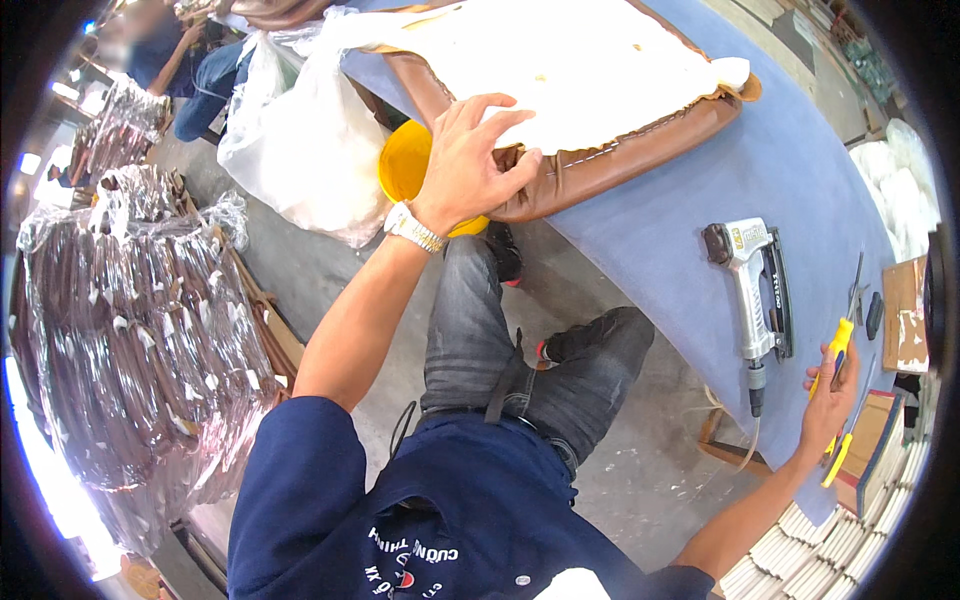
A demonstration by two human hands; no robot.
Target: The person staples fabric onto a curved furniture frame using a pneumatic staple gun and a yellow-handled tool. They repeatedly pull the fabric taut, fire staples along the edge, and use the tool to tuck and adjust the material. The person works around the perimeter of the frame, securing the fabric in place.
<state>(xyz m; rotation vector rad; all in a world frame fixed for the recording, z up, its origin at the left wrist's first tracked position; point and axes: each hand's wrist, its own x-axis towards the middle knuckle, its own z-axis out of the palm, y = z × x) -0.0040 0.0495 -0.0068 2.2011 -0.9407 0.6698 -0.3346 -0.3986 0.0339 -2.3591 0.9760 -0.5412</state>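
Head view shows the left hand [470, 165] pressing on the brown cushion cover [610, 165] at the edge of the blue worktop [780, 160], fingers spread, a yellow bowl [403, 160] just beneath. Right hand [830, 400] closes its fingers around a yellow-handled tool [838, 350] near the staple gun [755, 290].

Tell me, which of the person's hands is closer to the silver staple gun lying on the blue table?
Right. The right hand, gripping a yellow-handled tool, sits just beside the staple gun. The left hand rests far off on the brown seat cover.
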